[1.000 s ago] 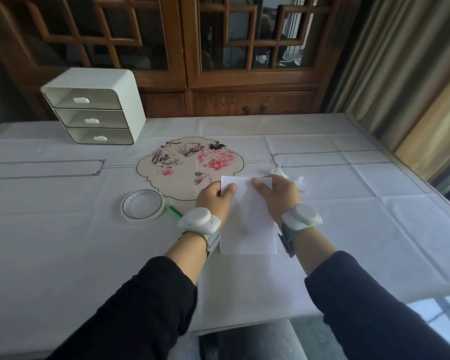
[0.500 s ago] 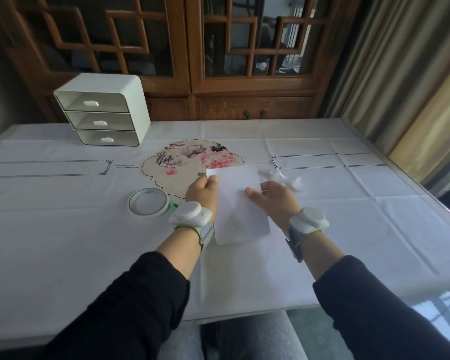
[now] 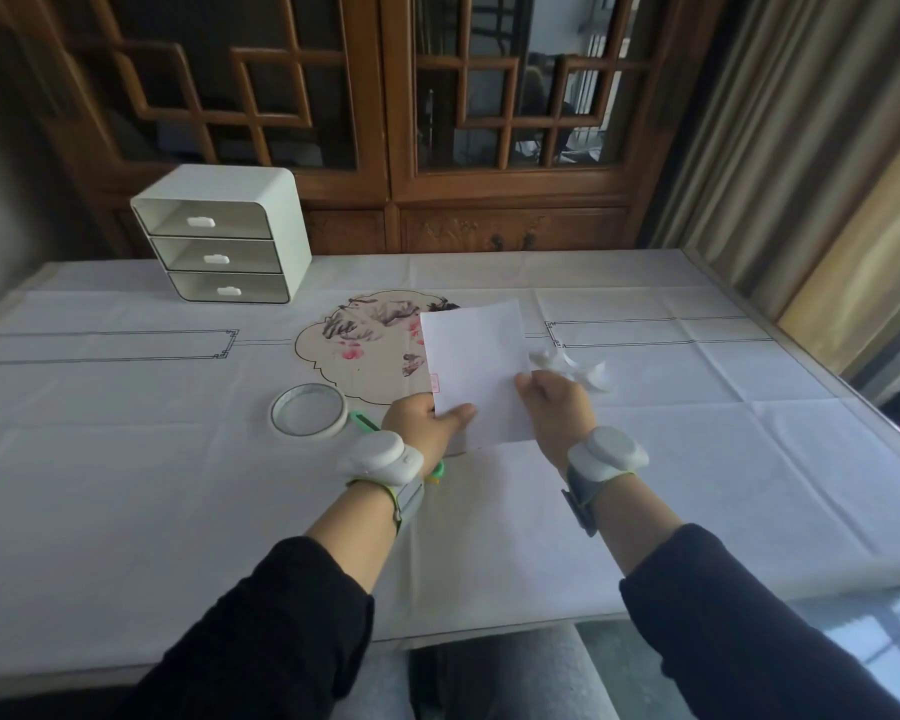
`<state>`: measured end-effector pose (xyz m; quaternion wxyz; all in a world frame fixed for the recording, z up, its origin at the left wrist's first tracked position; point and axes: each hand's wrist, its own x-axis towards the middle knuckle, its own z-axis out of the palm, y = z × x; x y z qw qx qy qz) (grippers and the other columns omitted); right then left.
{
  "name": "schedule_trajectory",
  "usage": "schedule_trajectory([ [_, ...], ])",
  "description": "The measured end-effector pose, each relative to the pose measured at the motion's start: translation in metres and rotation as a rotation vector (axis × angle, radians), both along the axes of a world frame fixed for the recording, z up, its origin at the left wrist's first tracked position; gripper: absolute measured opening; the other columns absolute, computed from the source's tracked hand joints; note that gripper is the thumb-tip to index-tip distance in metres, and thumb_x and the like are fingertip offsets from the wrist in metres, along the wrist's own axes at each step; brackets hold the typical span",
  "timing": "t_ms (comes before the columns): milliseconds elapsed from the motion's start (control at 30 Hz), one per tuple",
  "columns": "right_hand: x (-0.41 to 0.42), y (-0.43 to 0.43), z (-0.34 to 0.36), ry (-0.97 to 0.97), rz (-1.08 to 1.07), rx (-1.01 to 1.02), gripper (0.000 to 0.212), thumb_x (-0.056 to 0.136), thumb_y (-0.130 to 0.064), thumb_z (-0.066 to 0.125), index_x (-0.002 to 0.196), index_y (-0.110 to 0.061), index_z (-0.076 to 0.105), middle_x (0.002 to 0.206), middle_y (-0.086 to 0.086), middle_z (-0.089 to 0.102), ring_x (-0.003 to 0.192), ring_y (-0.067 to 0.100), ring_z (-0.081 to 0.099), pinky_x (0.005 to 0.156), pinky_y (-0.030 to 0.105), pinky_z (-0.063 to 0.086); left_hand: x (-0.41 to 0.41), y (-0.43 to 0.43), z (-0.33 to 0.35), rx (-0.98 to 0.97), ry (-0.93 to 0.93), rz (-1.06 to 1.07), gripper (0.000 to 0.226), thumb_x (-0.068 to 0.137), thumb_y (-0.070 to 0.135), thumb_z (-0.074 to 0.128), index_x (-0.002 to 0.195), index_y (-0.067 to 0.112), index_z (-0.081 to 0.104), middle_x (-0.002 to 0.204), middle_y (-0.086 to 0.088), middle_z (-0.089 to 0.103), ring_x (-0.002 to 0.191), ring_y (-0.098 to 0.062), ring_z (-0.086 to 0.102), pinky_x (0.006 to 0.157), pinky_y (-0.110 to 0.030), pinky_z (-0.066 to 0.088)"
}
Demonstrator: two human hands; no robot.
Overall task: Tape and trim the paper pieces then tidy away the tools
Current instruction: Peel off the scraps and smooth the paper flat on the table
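**White sheet (image 3: 476, 366) pinched in both hands**

The left hand (image 3: 422, 426) pinches its lower left edge and the right hand (image 3: 554, 413) its right edge, over the painted paper (image 3: 365, 345). The tape roll (image 3: 308, 410) lies to the left.

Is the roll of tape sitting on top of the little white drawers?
No, the tape roll lies flat on the tablecloth near the left hand, which pinches the white paper; the white drawers stand farther back.
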<state>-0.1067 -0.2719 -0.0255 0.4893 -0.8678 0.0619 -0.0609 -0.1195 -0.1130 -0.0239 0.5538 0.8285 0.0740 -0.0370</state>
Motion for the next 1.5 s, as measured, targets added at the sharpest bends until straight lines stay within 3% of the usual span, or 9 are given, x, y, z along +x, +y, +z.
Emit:
schedule_trajectory([
  [100, -0.008, 0.006, 0.003, 0.009, 0.008, 0.073, 0.025, 0.097, -0.028, 0.047, 0.078, -0.013, 0.055, 0.061, -0.005, 0.051, 0.054, 0.011, 0.048, 0.045, 0.007, 0.036, 0.001, 0.003, -0.001, -0.004, -0.064, 0.031, 0.029, 0.081, 0.035, 0.068, 0.088, 0.007, 0.072, 0.087, -0.017, 0.072, 0.074, -0.029, 0.063, 0.072, -0.044, 0.056],
  [233, -0.017, 0.007, -0.002, 0.076, 0.121, 0.148, 0.015, 0.084, -0.028, 0.067, 0.088, -0.015, 0.063, 0.065, 0.001, 0.071, 0.053, 0.009, 0.062, 0.055, 0.018, 0.049, 0.004, 0.008, -0.002, -0.038, -0.084, 0.101, 0.034, 0.076, 0.037, 0.070, 0.088, 0.006, 0.072, 0.090, -0.015, 0.073, 0.089, -0.031, 0.067, 0.083, -0.042, 0.054],
  [467, -0.012, 0.004, -0.006, 0.097, 0.036, 0.222, 0.008, 0.090, -0.017, 0.058, 0.095, -0.010, 0.060, 0.048, -0.007, 0.067, 0.043, 0.003, 0.061, 0.051, 0.012, 0.049, -0.002, 0.008, -0.009, -0.180, 0.067, -0.043, 0.007, 0.080, 0.009, 0.068, 0.080, 0.015, 0.065, 0.056, 0.007, 0.070, 0.049, -0.004, 0.064, 0.050, -0.025, 0.052],
  [733, -0.012, 0.003, -0.008, 0.165, -0.018, 0.174, 0.012, 0.098, -0.020, 0.043, 0.091, -0.013, 0.049, 0.054, 0.001, 0.065, 0.035, 0.005, 0.056, 0.039, 0.012, 0.038, -0.003, 0.004, -0.015, -0.201, 0.090, -0.021, 0.025, 0.092, 0.007, 0.048, 0.071, 0.013, 0.060, 0.047, 0.004, 0.067, 0.046, -0.014, 0.066, 0.050, -0.025, 0.047],
  [833, -0.009, 0.002, -0.012, 0.153, -0.052, 0.057, 0.014, 0.097, -0.027, 0.044, 0.090, -0.016, 0.050, 0.068, 0.001, 0.067, 0.055, 0.014, 0.062, 0.053, 0.023, 0.044, -0.004, 0.007, -0.017, -0.168, 0.036, 0.014, 0.029, 0.090, 0.012, 0.055, 0.061, 0.012, 0.057, 0.044, 0.002, 0.062, 0.044, -0.023, 0.059, 0.043, -0.023, 0.045],
  [967, 0.003, -0.002, -0.017, 0.145, -0.115, -0.123, 0.012, 0.093, -0.032, 0.050, 0.090, -0.022, 0.056, 0.084, -0.002, 0.060, 0.079, 0.022, 0.056, 0.079, 0.032, 0.046, -0.005, 0.017, -0.014, -0.115, -0.004, 0.089, 0.017, 0.086, 0.016, 0.061, 0.070, 0.010, 0.059, 0.053, -0.003, 0.059, 0.032, -0.007, 0.049, 0.032, -0.014, 0.036],
  [1100, 0.015, -0.005, -0.020, 0.223, -0.145, -0.197, 0.010, 0.092, -0.033, 0.050, 0.092, -0.024, 0.056, 0.088, -0.001, 0.060, 0.081, 0.023, 0.053, 0.090, 0.038, 0.048, 0.002, 0.036, -0.014, -0.030, -0.090, 0.172, 0.011, 0.087, 0.019, 0.058, 0.079, 0.011, 0.060, 0.055, 0.001, 0.062, 0.040, -0.011, 0.056, 0.044, -0.019, 0.043],
  [1300, 0.017, 0.001, -0.021, 0.257, -0.174, -0.214, 0.026, 0.091, -0.025, 0.053, 0.115, -0.015, 0.057, 0.107, 0.006, 0.068, 0.084, 0.024, 0.056, 0.071, 0.025, 0.039, 0.007, 0.062, -0.012, -0.033, -0.107, 0.268, 0.010, 0.086, 0.011, 0.054, 0.079, 0.018, 0.057, 0.060, 0.002, 0.062, 0.047, -0.015, 0.057, 0.047, -0.019, 0.042],
  [1500, 0.012, -0.001, -0.024, 0.187, -0.165, -0.280, 0.037, 0.087, -0.024, 0.061, 0.120, -0.013, 0.050, 0.126, 0.007, 0.050, 0.105, 0.027, 0.057, 0.077, 0.028, 0.039, 0.009, 0.062, -0.014, -0.008, -0.124, 0.274, 0.016, 0.080, 0.013, 0.058, 0.073, 0.027, 0.057, 0.076, -0.002, 0.068, 0.066, -0.024, 0.063, 0.065, -0.026, 0.046],
])
